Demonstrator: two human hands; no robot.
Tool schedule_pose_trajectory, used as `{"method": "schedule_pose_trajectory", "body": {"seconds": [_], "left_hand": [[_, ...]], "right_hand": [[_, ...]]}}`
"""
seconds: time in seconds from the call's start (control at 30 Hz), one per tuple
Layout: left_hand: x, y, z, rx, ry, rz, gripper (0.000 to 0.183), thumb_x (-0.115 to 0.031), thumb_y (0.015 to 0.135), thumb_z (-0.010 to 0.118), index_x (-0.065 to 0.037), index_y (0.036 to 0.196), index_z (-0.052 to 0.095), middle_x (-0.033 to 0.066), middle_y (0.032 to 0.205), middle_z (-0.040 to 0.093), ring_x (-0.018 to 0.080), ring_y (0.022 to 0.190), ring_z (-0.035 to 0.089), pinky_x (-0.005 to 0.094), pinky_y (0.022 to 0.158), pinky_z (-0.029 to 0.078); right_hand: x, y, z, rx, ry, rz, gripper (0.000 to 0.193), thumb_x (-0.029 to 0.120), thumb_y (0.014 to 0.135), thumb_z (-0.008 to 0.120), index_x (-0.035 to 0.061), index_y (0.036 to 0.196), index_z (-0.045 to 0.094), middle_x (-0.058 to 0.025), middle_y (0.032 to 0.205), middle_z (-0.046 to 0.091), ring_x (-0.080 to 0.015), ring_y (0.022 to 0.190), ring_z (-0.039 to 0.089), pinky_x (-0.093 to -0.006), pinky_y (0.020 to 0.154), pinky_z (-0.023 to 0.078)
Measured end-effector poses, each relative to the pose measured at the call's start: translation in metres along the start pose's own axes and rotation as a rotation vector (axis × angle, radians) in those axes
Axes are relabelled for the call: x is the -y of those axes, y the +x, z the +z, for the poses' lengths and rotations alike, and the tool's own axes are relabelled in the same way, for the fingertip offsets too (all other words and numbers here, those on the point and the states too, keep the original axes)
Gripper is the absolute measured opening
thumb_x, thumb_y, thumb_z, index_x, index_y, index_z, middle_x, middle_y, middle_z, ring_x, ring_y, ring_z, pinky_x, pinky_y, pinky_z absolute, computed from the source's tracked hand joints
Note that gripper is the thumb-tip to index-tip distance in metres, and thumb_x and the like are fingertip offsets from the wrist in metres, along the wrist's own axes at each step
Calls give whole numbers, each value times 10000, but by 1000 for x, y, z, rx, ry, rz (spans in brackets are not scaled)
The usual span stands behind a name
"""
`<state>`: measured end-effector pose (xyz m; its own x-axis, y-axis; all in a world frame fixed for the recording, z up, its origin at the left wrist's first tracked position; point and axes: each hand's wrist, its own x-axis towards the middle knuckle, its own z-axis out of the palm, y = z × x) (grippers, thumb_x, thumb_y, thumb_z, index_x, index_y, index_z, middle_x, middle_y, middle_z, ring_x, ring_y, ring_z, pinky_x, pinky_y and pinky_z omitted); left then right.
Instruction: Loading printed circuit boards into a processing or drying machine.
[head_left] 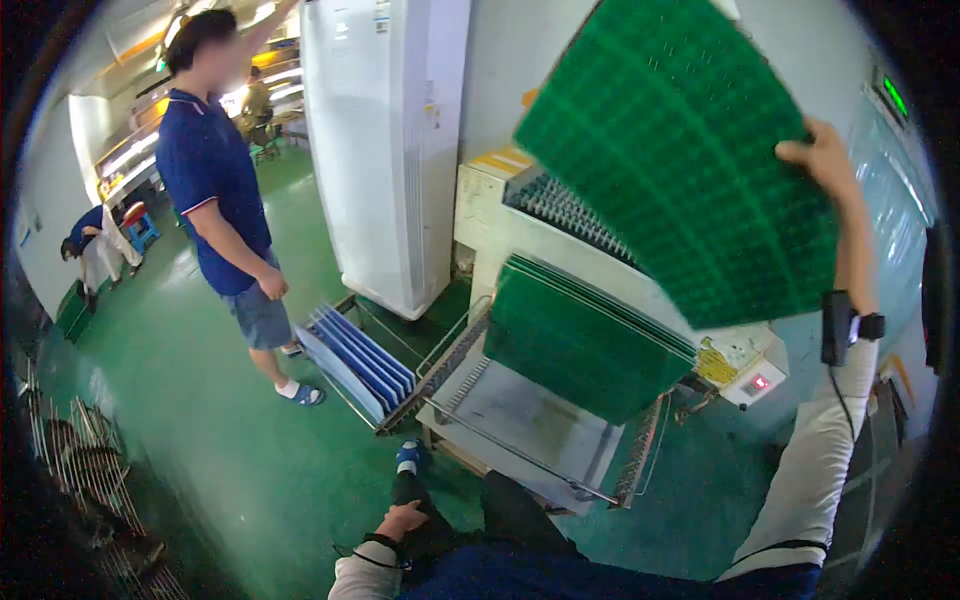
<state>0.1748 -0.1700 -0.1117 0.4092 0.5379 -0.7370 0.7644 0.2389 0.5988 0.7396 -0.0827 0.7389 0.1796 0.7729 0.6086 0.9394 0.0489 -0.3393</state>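
My right hand [832,170] is raised at the right, closed on the edge of a large green circuit board panel [680,150]. The thumb lies over the near face; the other fingers are hidden behind it. The panel hangs tilted above a machine with rows of rollers [570,215]. Below it, several similar green panels [590,340] lean together in a metal rack [520,460]. My left hand [403,520] rests on my leg, low in the middle, fingers loosely laid and nothing seen in it.
Several blue-white panels [355,360] stand in the rack's left part. A person in a dark blue shirt [215,190] stands at the left, by a tall white cabinet [375,150]. Farther back, another person [95,235] bends down. Metal racks [85,460] lie at the lower left.
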Motion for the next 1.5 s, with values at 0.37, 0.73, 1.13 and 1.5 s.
{"method": "schedule_pose_trajectory", "body": {"seconds": [0.37, 0.73, 1.13, 1.5], "left_hand": [[-48, -13, -9, -54, 119, -340, 794, -544, 665, 616, -384, 1376, 299, 239, 1302, 433, 399, 1186, 433, 449, 1000, 351], [-73, -53, -18, -103, -407, -268, 640, -450, 758, 573, -233, 1334, 397, 181, 1318, 421, 308, 1193, 421, 421, 1007, 325], [-108, -65, -30, -166, -893, -343, 593, -143, 847, 584, -128, 1387, 339, 9, 801, 551, 90, 590, 406, 245, 565, 389], [-155, -75, -65, -65, -971, -294, 607, -194, 848, 575, -119, 1395, 324, 39, 801, 582, 92, 538, 392, 254, 527, 379]], "right_hand": [[-48, -3, 142, -346, -625, -85, 197, 243, 800, 582, 87, 905, 641, -158, 823, 635, -341, 775, 616, -467, 687, 473], [-167, -86, 366, -53, -546, -15, 296, 114, 740, 553, 128, 1030, 609, -78, 1025, 615, -276, 978, 561, -461, 804, 434], [-181, -17, 396, 386, -319, 475, 667, 594, 785, 517, 229, 1336, 423, -94, 1443, 290, -335, 1330, 223, -602, 1033, 169], [-233, 25, 417, 397, -319, 485, 662, 578, 795, 524, 231, 1345, 405, -106, 1454, 264, -335, 1339, 207, -597, 1044, 156]]}}
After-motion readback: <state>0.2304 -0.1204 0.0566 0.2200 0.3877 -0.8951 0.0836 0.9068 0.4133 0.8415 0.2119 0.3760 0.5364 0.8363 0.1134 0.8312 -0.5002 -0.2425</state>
